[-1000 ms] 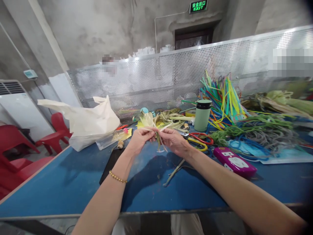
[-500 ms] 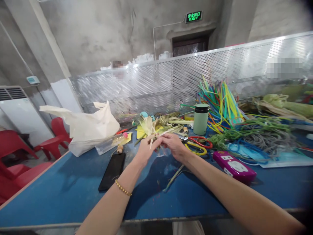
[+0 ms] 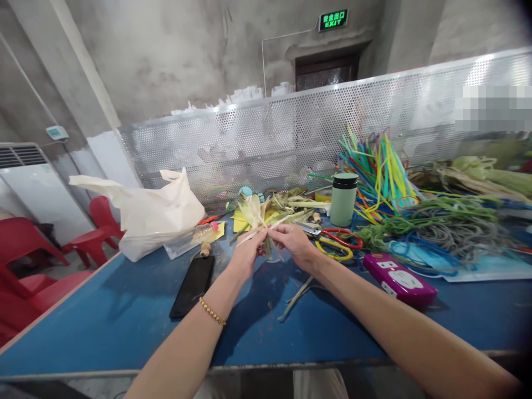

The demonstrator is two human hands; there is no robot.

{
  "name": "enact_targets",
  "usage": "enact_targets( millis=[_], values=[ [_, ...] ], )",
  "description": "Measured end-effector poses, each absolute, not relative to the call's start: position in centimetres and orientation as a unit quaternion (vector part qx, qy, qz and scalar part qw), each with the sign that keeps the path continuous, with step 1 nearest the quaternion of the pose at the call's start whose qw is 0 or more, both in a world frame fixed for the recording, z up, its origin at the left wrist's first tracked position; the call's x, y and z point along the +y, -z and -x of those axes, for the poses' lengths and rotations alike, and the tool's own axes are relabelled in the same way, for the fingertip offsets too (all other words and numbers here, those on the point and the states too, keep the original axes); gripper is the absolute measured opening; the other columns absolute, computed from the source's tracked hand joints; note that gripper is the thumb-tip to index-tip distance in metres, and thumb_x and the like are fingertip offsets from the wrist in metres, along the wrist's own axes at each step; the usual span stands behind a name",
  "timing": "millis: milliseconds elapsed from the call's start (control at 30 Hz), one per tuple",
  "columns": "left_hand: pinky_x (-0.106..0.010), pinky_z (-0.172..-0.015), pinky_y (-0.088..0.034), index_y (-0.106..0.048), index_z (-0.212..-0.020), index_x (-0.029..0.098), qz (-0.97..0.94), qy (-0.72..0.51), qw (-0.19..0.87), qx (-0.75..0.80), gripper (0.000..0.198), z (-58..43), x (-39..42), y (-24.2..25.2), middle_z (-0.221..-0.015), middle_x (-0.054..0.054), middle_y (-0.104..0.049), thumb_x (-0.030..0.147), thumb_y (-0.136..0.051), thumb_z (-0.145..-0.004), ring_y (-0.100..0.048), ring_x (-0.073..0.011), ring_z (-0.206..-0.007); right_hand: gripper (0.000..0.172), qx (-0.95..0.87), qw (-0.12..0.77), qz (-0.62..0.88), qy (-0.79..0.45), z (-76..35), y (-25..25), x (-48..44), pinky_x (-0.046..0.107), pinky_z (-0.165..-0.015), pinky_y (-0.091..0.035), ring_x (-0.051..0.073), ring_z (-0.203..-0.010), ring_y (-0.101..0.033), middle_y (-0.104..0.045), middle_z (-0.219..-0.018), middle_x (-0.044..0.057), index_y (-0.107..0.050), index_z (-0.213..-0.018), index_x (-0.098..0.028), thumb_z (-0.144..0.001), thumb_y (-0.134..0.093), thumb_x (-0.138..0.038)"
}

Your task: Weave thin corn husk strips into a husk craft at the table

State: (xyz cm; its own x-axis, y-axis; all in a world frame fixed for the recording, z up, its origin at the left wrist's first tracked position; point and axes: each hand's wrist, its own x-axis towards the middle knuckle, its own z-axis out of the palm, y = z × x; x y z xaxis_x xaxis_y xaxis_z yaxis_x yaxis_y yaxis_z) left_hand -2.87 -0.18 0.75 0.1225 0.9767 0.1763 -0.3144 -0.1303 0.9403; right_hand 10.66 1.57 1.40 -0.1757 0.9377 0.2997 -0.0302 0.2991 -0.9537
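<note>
Pale dried husk pieces [image 3: 254,210] fan upward between my hands, over the middle of the blue table. My left hand [image 3: 248,249] pinches the lower part of the bunch from the left. From the right, my right hand [image 3: 293,241] closes its fingertips on a thin pale strip that crosses the bunch. Both hands nearly touch. Just right of my right hand lie scissors with red handles [image 3: 343,238] and a pair with yellow handles [image 3: 336,254]. A loose green strip [image 3: 296,299] rests on the table below my right hand.
Black phone [image 3: 193,287], white bag [image 3: 155,213] and clear bottle [image 3: 195,241] lie left. At right are a green cup [image 3: 343,199], purple power strip [image 3: 399,280], green and grey cords [image 3: 449,227] and colourful strips [image 3: 382,172]. Behind stands a perforated metal screen [image 3: 249,144].
The thin pale strip now stretches crosswise between my fingertips. My hands have parted slightly, and the camera view has shifted a little.
</note>
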Motion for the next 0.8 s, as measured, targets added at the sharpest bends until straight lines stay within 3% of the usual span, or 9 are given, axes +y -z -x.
enact_targets(
  millis=[233,467,600,800],
  values=[
    [-0.025,-0.05,-0.037,-0.067,-0.075,0.012,-0.457,-0.61,0.531,0.37,0.024,2.81,0.12,-0.7,-0.063,-0.001,-0.062,0.032,-0.075,-0.063,-0.053,-0.0104,-0.051,0.042,-0.554,0.569,0.379,-0.475,-10.69,-1.36,1.9,0.028,-0.052,-0.025,0.009,-0.048,-0.035,-0.047,-0.048,-0.004,-0.056,-0.053,-0.017,-0.058,-0.078,-0.052],
    [-0.024,-0.051,-0.035,-0.069,-0.081,0.013,-0.449,-0.588,0.564,0.368,0.028,2.83,-0.06,-1.21,-0.073,-0.001,-0.065,0.024,-0.075,-0.057,-0.055,-0.0103,-0.058,0.04,-0.53,0.573,0.361,-0.51,-10.84,-1.06,2.34,0.027,-0.052,-0.027,0.008,-0.05,-0.037,-0.052,-0.052,-0.003,-0.061,-0.06,-0.016,-0.057,-0.08,-0.051],
    [-0.024,-0.052,-0.034,-0.062,-0.069,0.015,-0.465,-0.62,0.52,0.361,0.03,2.7,-0.22,-1.27,-0.061,0.002,-0.057,0.038,-0.079,-0.061,-0.05,-0.0093,-0.055,0.038,-0.542,0.558,0.348,-0.523,-10.68,-1.16,2.08,0.026,-0.053,-0.026,0.008,-0.05,-0.038,-0.053,-0.054,-0.003,-0.062,-0.061,-0.015,-0.058,-0.08,-0.049],
    [-0.024,-0.051,-0.03,-0.06,-0.071,0.016,-0.468,-0.611,0.524,0.365,0.021,2.93,0.06,-0.83,-0.059,0.004,-0.054,0.03,-0.075,-0.063,-0.048,-0.0088,-0.053,0.038,-0.504,0.563,0.321,-0.571,-10.68,-1.53,1.88,0.025,-0.052,-0.03,0.008,-0.053,-0.044,-0.055,-0.055,-0.003,-0.063,-0.064,-0.015,-0.054,-0.085,-0.045]
  ],
)
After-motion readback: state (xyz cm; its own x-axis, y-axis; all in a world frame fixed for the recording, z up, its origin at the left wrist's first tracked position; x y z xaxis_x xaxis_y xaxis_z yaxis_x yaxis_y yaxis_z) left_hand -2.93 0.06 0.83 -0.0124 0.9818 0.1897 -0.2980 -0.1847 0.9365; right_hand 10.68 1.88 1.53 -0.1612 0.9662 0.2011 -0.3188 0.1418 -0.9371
